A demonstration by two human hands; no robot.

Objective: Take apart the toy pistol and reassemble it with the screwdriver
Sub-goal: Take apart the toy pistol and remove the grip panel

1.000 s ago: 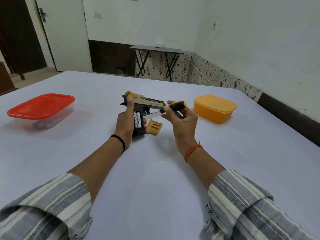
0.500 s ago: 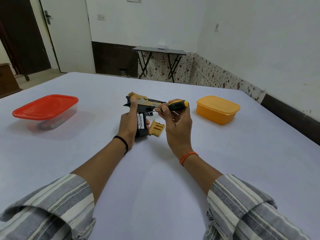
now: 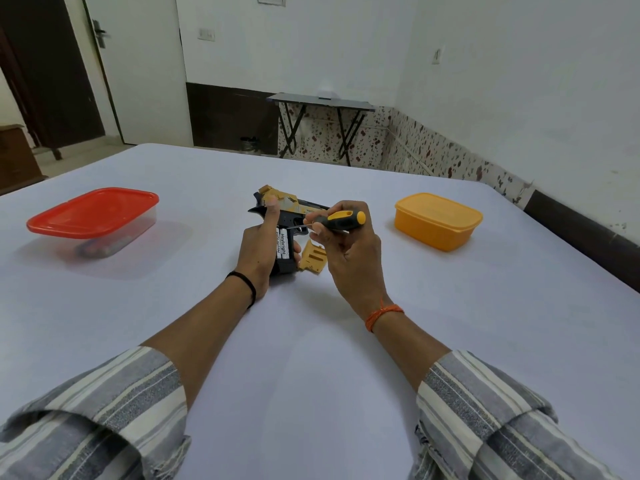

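Presently, the left hand [image 3: 258, 249] gripped the toy pistol [image 3: 289, 216] at table centre, fingers wrapped round the grip and thumb laid up along the frame. The grip stood open, two white batteries [image 3: 282, 244] showing. The step looked like backing out or driving a frame screw. To do it well, I judged: keep the pistol braced against the table [image 3: 311, 341], hold the shaft square to the screw head, press in before turning, turn slowly. Whether the tip was actually seated could not be told; too small.

At three o'clock of the pistol, the right hand [image 3: 349, 244] pinched the screwdriver [image 3: 341, 220], fingers curled on the handle, thin metal shaft pointing toward nine o'clock at the frame.

Materials, left to right:
- Red-lidded container [image 3: 93, 218], nine o'clock: clear walls, glossy lid, rounded corners, dim contents inside.
- Pistol: hard plastic, black frame, gold patterned slide.
- Tan cover plate [image 3: 313, 259], ribbed, lying just beside the grip at four o'clock.
- Screwdriver handle: black and yellow, rounded end.
- Yellow lidded box [image 3: 438, 221], three o'clock: opaque, smooth.
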